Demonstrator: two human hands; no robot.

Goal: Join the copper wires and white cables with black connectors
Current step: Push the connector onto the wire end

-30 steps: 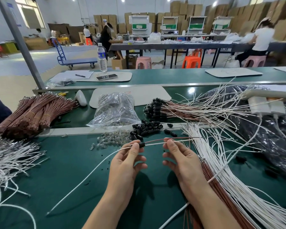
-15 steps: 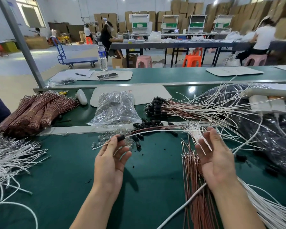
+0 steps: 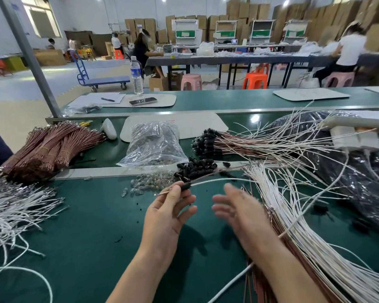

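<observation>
"Two hands are hovering over the green bench (image 3: 85, 237), low in the middle of the frame. What is the left hand (image 3: 169, 213) doing?"

"Its grip is pinching one black connector (image 3: 185, 185) between thumb and fingertips, just above the centre of the frame. A white cable (image 3: 217, 182) is running out of it toward the right, and the tip of a copper wire (image 3: 162, 193) is poking out to the left."

"And the right hand (image 3: 239, 211)?"

"It is showing blurred, but its grip is standing open, fingers loosely spread. It is sitting just beside the left hand and apart from the connector."

"Where are the other parts lying?"

"A heap of loose connectors (image 3: 195, 167) is sitting just above the hands, with small clear bulbs (image 3: 149, 184) lying beside it on the left. A fan of white cables (image 3: 293, 215) is spreading across the right side of the frame. Tied copper bundles (image 3: 48, 147) are resting at the left, and a clear plastic bag (image 3: 153, 145) is sitting above the centre."
</observation>
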